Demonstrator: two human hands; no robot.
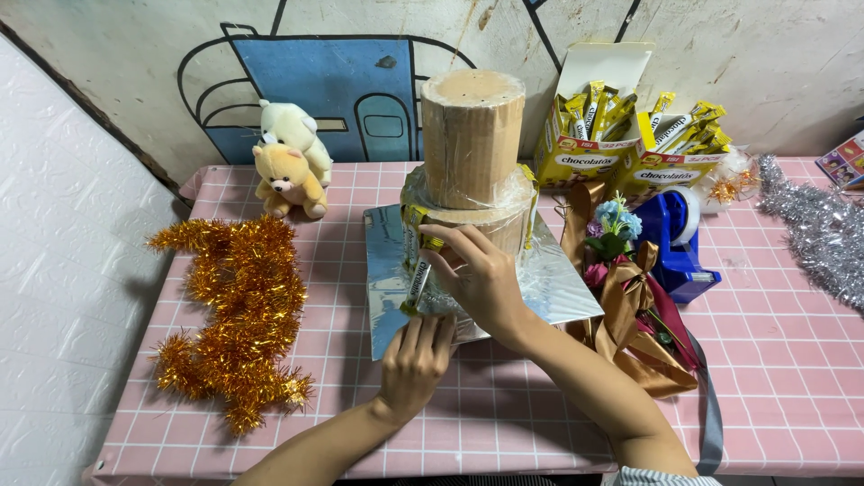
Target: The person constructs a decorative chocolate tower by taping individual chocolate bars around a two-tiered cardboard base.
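Note:
A two-tier cardboard cylinder tower [472, 135] stands on a silver foil board [558, 288]; its lower tier is wrapped in clear film. Wrapped candy sticks stand against the lower tier's left side. My right hand [481, 279] presses a yellow-and-white candy stick [419, 281] upright against the lower tier. My left hand [416, 360] rests with fingers on the front edge of the foil board, just below that stick.
Orange-gold tinsel [236, 315] lies at the left; two small teddy bears [290, 162] sit behind it. Two open yellow boxes of candy sticks [630, 148] stand at the back right, with a blue tape dispenser [682, 243], bronze ribbon and flowers [630, 297], and silver tinsel [814, 229].

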